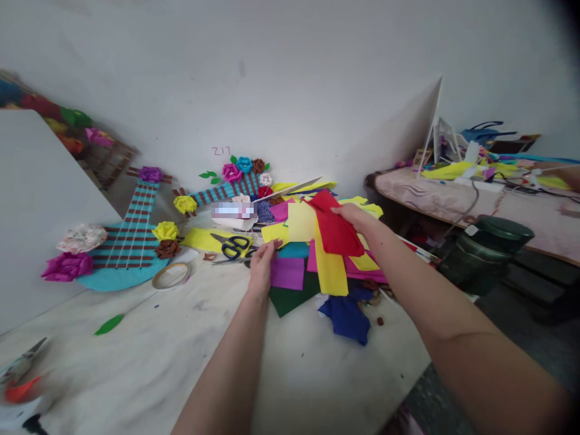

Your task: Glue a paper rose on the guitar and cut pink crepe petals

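Observation:
My right hand [352,216] grips a folded piece of red crepe paper [338,226], raised over a heap of coloured pieces. My left hand [261,263] is at the heap's left side, fingers drawn together; what they pinch, if anything, is hidden. Beside it lies a purple piece [287,273], with a dark green sheet [292,296] under it. A pale yellow square [301,222] and a long yellow strip [332,272] are partly behind the red paper. A crumpled blue piece [348,320] rests nearer to me.
Scissors [232,244] and a tape roll [171,277] lie left of the heap. Two flower-decorated paper guitars [129,241] lean at the back. Hot glue gun-like tool [20,386] is blurred at front left. A dark green bin [487,254] stands by another table [408,193].

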`<act>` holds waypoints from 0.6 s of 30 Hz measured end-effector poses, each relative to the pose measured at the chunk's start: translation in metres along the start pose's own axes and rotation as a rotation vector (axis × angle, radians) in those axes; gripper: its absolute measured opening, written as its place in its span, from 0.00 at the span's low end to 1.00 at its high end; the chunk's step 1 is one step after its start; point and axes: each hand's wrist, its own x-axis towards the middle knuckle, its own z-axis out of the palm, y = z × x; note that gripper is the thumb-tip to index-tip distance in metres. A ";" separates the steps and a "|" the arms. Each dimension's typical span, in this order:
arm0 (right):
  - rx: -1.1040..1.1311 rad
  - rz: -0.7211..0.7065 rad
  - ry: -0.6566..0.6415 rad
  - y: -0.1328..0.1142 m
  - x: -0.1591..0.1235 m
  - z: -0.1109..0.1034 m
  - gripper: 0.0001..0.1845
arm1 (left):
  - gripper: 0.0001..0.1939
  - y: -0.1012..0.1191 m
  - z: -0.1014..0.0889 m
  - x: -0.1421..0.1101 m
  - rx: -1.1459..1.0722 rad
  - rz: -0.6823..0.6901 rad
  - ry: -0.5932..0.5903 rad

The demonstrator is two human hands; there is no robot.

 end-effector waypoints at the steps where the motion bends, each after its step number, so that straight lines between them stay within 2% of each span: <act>1: -0.250 -0.024 0.038 0.011 -0.001 0.001 0.14 | 0.17 -0.003 -0.001 0.001 0.012 0.009 0.003; 3: -0.687 -0.084 0.138 0.030 -0.004 0.007 0.21 | 0.16 -0.010 -0.003 0.002 0.006 0.001 0.005; 5: -0.905 -0.171 0.194 0.042 -0.007 0.014 0.26 | 0.15 -0.013 -0.003 0.003 -0.010 -0.027 0.001; 9: -1.024 -0.234 0.119 0.040 -0.008 0.022 0.29 | 0.14 -0.010 -0.001 0.003 -0.068 -0.040 0.058; 11: -1.062 -0.346 0.098 0.031 -0.005 0.025 0.34 | 0.14 -0.007 -0.001 0.004 -0.089 -0.016 0.131; 13: -1.120 -0.510 0.022 0.022 -0.003 0.033 0.39 | 0.14 -0.005 -0.001 0.005 -0.084 0.004 0.189; 15: -1.189 -0.628 -0.130 0.015 -0.001 0.046 0.44 | 0.14 -0.005 -0.002 0.006 -0.065 0.004 0.217; 18: -1.321 -0.663 -0.308 0.012 0.000 0.068 0.49 | 0.14 -0.007 -0.004 0.005 -0.056 -0.017 0.231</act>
